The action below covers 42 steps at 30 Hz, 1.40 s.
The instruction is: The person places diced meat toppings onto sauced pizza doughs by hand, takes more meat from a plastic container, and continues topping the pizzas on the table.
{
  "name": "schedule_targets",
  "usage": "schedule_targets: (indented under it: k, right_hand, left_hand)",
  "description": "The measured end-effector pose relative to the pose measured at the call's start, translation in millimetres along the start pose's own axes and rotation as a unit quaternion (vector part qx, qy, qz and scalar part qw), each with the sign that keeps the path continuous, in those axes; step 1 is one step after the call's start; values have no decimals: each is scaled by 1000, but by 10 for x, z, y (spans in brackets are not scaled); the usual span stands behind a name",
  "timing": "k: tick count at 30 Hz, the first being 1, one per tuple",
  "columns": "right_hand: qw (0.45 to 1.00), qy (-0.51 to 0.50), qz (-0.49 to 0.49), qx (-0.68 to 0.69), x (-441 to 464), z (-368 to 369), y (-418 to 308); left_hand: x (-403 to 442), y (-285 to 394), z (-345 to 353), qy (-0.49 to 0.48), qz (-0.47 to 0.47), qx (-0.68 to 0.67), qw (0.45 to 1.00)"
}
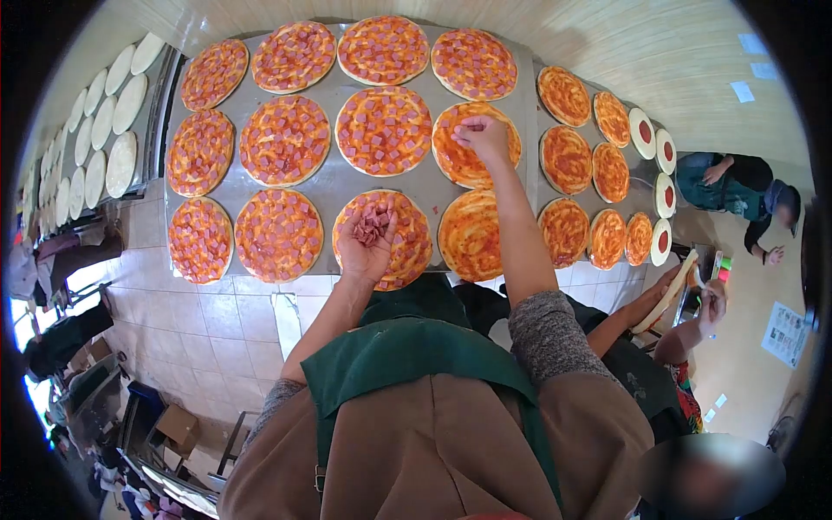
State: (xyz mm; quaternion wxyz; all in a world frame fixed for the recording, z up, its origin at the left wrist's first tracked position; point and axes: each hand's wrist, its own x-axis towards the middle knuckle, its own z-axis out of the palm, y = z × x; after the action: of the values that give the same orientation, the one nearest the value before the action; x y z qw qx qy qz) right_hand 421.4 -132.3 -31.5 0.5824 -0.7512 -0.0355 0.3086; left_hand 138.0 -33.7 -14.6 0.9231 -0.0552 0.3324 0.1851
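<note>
My left hand [364, 260] is palm up, cupped around a pile of pink ham cubes [373, 224]. It hangs over a pizza [412, 238] in the front row, covering part of it. Above another pizza [452, 165], topped with red sauce and melted-looking cheese, my right hand [484, 139] has its fingers pinched together; anything between the fingertips is hidden. A similar sauced pizza [468, 238] lies just in front, partly under my right forearm. Beside my hands, a pizza strewn with ham cubes [381, 130] sits in the middle row.
Several ham-topped pizzas [282, 234] fill the left of the metal table [325, 95]. Sauced pizzas [568, 160] and bases with a red sauce spot [641, 132] line the right. Plain bases [121, 165] stand far left. A co-worker's hands [712, 303] hold a base nearby; another person [732, 186] stands beyond.
</note>
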Motion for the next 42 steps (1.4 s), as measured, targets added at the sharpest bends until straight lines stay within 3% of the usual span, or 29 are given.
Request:
schedule_targets:
  k: [6, 9, 12, 15, 21, 24, 27, 30, 33, 36, 42]
  right_hand:
    - [997, -40, -31, 64, 49, 66, 118]
    - [998, -51, -36, 10, 118, 101, 215]
    - [974, 8, -128, -187, 148, 178, 264]
    - [932, 48, -161, -321, -8, 259, 115]
    - [876, 76, -203, -431, -132, 357, 43]
    - [922, 76, -218, -311, -91, 296, 117]
    - [940, 60, -220, -255, -57, 220, 140]
    - [934, 79, -181, -297, -131, 150, 10]
    - [877, 50, -210, -430, -150, 75, 10]
    - [818, 2, -171, -549, -314, 111, -42]
    - [815, 8, -170, -553, -323, 175, -13]
  left_hand:
    - [-37, 38, -16, 3, -1, 4, 1000]
    - [-42, 57, -42, 14, 6, -5, 1000]
    - [-58, 62, -39, 16, 9, -5, 1000]
    - [-57, 72, -66, 0, 6, -6, 1000]
    - [-58, 79, -92, -8, 9, -5, 1000]
    - [-64, 77, -67, 9, 12, -9, 1000]
    - [-83, 72, -21, 29, 11, -8, 999]
    - [-58, 61, -22, 20, 11, -6, 1000]
    - [-46, 65, -61, 11, 8, -13, 1000]
    - [-48, 64, -59, 12, 8, -6, 1000]
    - [-67, 25, -20, 32, 8, 0, 999]
